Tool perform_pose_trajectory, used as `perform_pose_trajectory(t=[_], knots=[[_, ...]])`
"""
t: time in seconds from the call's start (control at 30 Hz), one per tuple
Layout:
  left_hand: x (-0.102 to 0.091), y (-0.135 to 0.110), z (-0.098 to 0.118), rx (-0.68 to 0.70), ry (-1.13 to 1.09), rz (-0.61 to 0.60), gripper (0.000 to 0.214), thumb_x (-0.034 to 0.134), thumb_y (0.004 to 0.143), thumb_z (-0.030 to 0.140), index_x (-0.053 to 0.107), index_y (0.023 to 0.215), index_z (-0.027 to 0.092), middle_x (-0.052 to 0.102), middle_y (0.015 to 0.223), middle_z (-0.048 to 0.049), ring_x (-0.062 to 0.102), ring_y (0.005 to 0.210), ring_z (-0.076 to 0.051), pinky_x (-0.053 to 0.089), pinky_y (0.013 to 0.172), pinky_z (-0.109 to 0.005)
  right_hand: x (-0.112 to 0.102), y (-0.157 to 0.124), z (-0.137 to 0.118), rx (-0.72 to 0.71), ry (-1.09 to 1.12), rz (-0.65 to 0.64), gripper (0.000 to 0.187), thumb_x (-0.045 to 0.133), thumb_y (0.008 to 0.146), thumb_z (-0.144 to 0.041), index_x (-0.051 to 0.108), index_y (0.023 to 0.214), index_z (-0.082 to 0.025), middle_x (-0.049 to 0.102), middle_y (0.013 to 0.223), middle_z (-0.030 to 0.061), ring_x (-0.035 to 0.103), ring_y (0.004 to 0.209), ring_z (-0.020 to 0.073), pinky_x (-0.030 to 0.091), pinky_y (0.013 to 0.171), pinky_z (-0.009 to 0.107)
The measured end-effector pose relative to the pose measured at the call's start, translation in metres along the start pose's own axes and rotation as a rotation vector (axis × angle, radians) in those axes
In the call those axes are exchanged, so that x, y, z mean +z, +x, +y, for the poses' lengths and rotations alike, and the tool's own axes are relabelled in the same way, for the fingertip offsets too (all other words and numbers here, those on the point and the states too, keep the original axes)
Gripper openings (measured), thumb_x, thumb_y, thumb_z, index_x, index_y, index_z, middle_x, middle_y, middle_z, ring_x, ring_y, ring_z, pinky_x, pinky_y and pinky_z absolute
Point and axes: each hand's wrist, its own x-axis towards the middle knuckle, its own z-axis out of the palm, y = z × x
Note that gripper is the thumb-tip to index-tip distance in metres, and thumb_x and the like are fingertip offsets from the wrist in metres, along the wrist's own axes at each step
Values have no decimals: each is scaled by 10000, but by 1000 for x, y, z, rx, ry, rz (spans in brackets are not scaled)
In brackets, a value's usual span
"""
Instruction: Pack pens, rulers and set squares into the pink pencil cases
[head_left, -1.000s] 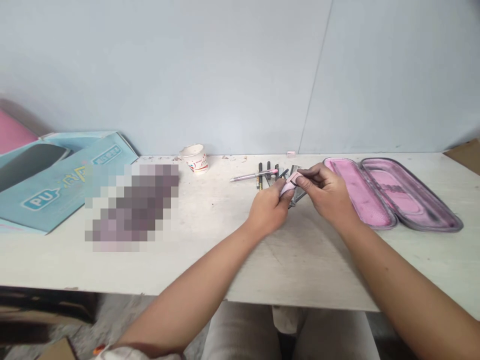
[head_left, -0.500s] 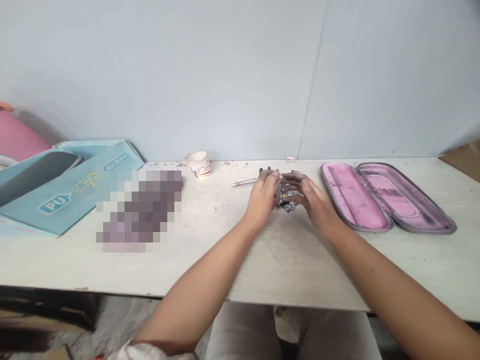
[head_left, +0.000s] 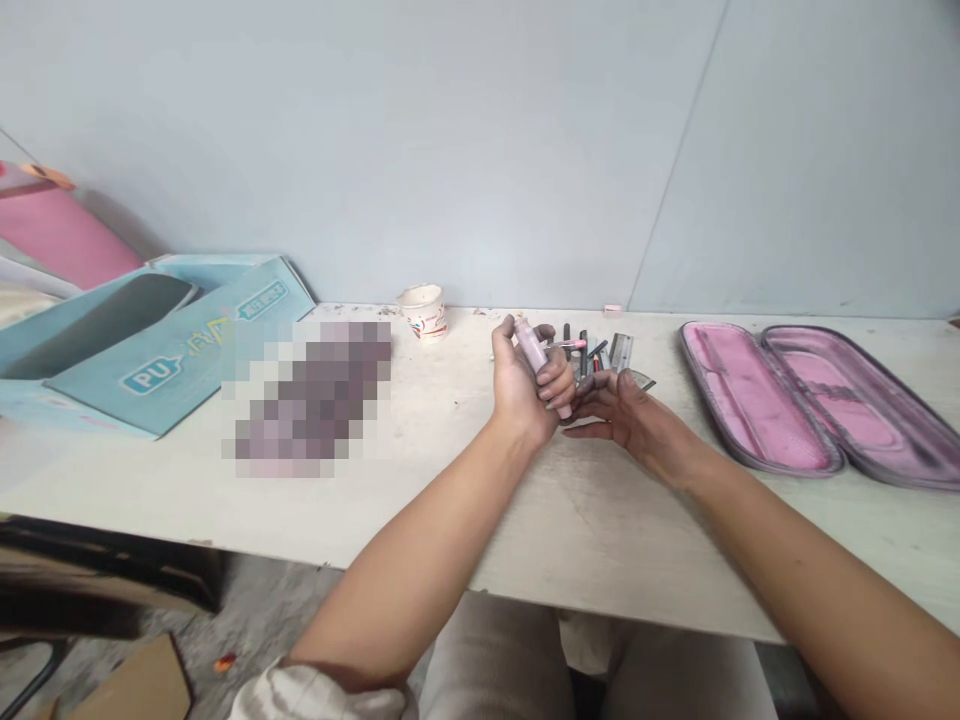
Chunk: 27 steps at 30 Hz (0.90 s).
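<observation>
My left hand (head_left: 529,385) is closed round a thick pink highlighter-like tube (head_left: 531,347), which tilts with its top end up and to the left. The tube's lower end shows just below the curled fingers. Close beside it, my right hand (head_left: 622,410) has its fingers stretched out, with nothing visible gripped in it. Behind both hands lie several dark pens (head_left: 583,345) and a clear ruler (head_left: 621,352), partly covered by the fingers. An opened pink pencil case (head_left: 724,400) with a dark rim lies flat to the right.
A white paper cup (head_left: 424,315) stands near the wall, and a small pink eraser-like block (head_left: 612,309) lies by the wall's foot. To the left are a blurred-out dark pink item (head_left: 315,400) and a light-blue box (head_left: 187,350). The table's front edge (head_left: 600,620) runs above my legs.
My hands have moved apart from over the loose stationery, uncovering pens and the ruler. The pink tube now shows in my left hand. The view has shifted slightly.
</observation>
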Motion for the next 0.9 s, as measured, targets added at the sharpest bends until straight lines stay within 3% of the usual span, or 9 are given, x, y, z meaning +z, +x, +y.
perform_pose_trajectory(t=[0.73, 0.9], knots=[[1, -2, -2, 33, 20, 30, 426, 341, 804, 564, 492, 695, 180, 230, 373, 89, 186, 276, -53, 114, 301, -176, -1, 2, 9, 39, 9, -36, 472, 405, 793, -632, 550, 926, -203, 602, 983, 63, 588, 909, 173, 500, 823, 374], [-3, 1, -2, 72, -6, 51, 383, 345, 797, 536, 454, 670, 191, 226, 381, 89, 182, 277, -58, 114, 305, -178, 0, 3, 9, 51, 10, -38, 471, 407, 792, -634, 541, 872, -189, 583, 898, 49, 581, 834, 155, 505, 793, 358]])
